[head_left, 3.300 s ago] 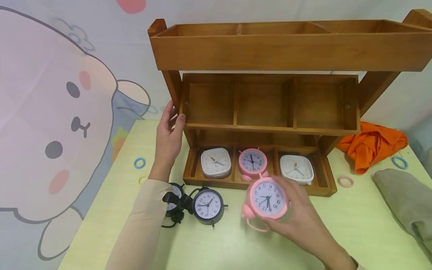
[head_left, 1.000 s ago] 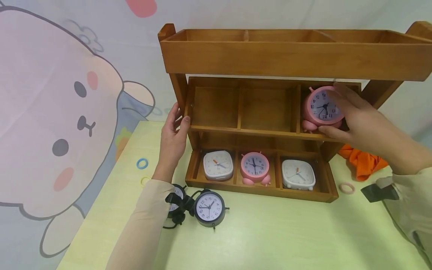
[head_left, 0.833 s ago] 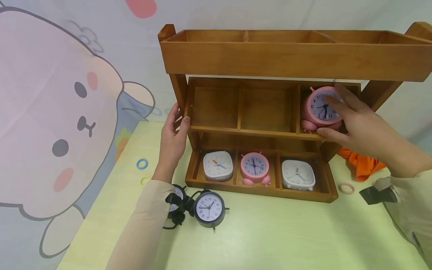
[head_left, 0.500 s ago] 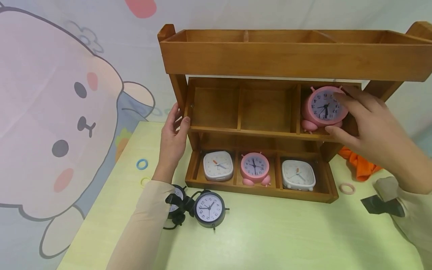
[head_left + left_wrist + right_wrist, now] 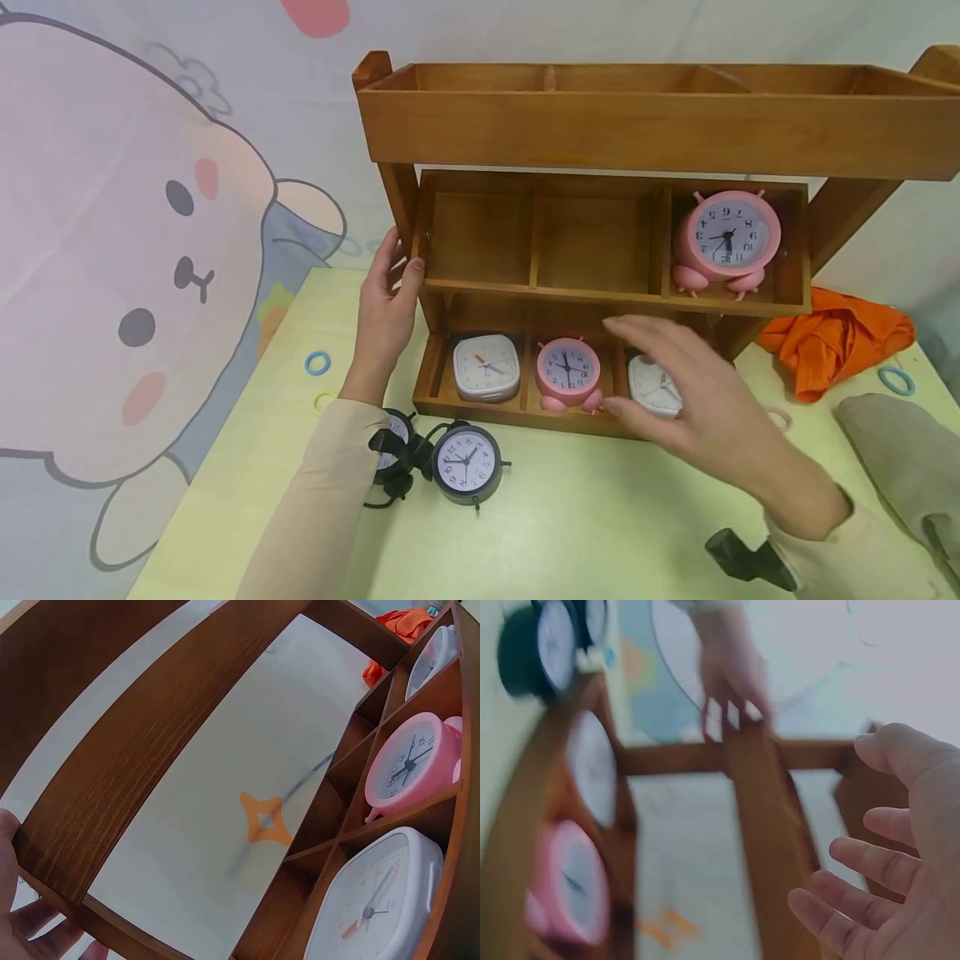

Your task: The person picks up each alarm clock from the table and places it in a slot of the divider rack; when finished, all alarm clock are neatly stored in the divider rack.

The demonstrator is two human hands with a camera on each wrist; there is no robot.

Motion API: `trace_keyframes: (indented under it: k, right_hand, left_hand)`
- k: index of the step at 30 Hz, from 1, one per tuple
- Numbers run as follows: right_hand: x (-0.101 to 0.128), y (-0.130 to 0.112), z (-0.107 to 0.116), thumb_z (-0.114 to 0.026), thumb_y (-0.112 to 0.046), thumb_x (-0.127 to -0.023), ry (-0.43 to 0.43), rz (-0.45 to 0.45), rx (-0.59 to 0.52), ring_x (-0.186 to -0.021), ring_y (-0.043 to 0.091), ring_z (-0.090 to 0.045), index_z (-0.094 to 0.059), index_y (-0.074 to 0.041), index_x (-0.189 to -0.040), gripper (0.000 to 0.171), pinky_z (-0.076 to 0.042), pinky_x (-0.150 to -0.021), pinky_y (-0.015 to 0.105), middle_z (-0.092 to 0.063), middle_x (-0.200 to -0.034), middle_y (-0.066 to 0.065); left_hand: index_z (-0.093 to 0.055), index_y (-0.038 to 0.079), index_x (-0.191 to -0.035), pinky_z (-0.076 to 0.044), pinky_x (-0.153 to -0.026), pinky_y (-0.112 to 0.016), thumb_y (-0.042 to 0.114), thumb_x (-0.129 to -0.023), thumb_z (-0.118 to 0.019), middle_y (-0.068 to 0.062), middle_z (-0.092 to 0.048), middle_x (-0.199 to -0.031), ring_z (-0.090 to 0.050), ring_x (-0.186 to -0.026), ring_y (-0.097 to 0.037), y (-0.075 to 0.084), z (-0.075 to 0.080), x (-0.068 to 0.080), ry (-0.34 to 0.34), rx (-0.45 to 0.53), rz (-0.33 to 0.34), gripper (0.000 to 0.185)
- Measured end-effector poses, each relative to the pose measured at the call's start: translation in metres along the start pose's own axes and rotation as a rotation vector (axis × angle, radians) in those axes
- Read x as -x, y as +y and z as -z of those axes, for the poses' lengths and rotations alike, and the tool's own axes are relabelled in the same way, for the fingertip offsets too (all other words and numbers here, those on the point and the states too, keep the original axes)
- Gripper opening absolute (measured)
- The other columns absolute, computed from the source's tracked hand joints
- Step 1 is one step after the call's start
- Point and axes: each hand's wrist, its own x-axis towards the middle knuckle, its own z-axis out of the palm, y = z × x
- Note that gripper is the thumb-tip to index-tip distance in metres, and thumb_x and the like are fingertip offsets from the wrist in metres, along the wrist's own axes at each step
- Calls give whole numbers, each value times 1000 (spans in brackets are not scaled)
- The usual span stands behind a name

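Observation:
My left hand (image 5: 387, 304) grips the left end of the middle tier of a wooden three-tier shelf (image 5: 585, 125), thumb in front and fingers behind. My right hand (image 5: 697, 392) is in the air before the bottom tier, fingers spread and holding nothing; it partly covers a white alarm clock (image 5: 651, 385). A pink alarm clock (image 5: 727, 237) stands in the right compartment of the middle tier, its dial upside down. Another pink alarm clock (image 5: 567, 371) sits in the bottom middle compartment, and a white square alarm clock (image 5: 486, 367) in the bottom left one.
A black alarm clock (image 5: 467, 462) lies on the table, with a second one partly hidden behind my left sleeve and wrist camera. Orange cloth (image 5: 840, 342), grey-green cloth (image 5: 896, 467) and blue rings lie on the table around the shelf.
My right hand carried the pink alarm clock up into the middle tier's right compartment, let go of it, and came down to the left. My left hand kept its hold on the shelf.

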Motion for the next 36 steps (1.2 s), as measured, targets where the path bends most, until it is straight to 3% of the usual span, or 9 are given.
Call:
trace_keyframes:
  k: [8, 14, 17, 27, 36]
  right_hand:
    - [4, -19, -75, -76, -38, -83, -157, 7, -145, -134, 26, -49, -50, -16, -143, 69, -42, -108, 51, -53, -145, 4]
    - [5, -30, -116, -78, -41, -81, -273, -41, -210, -135, 21, -48, -48, -21, -146, 74, -43, -109, 48, -51, -146, 1]
    - [7, -35, -133, -79, -42, -79, -322, -22, -198, -136, 23, -46, -46, -20, -147, 78, -42, -110, 47, -50, -147, 2]
    - [14, -40, -177, -80, -45, -78, -380, 54, -127, -134, 24, -43, -45, -20, -146, 81, -42, -110, 43, -43, -150, 6]
    - [14, -40, -192, -80, -42, -77, -368, 38, -148, -140, 28, -38, -43, -19, -148, 84, -38, -113, 44, -34, -156, 11]
  left_hand:
    - [-30, 20, -156, -38, -114, -42, 29, -102, -50, -7, -42, -154, -46, -137, -24, 2, -1, 0, 2, -9, 0, 58]
    - [-29, 19, -156, -38, -114, -42, 28, -102, -50, -8, -42, -154, -47, -137, -25, 3, -1, 0, 4, -3, -2, 59]
    - [-29, 18, -156, -38, -114, -42, 28, -102, -51, -8, -42, -154, -47, -137, -25, 3, -1, -1, 6, -5, -6, 59]
    - [-30, 19, -156, -39, -113, -43, 29, -102, -51, -8, -42, -154, -47, -136, -25, 1, 0, -1, 6, -6, -13, 59]
    - [-30, 17, -156, -38, -114, -43, 28, -102, -51, -9, -42, -154, -47, -137, -26, 0, 0, 0, 8, 0, -12, 59]
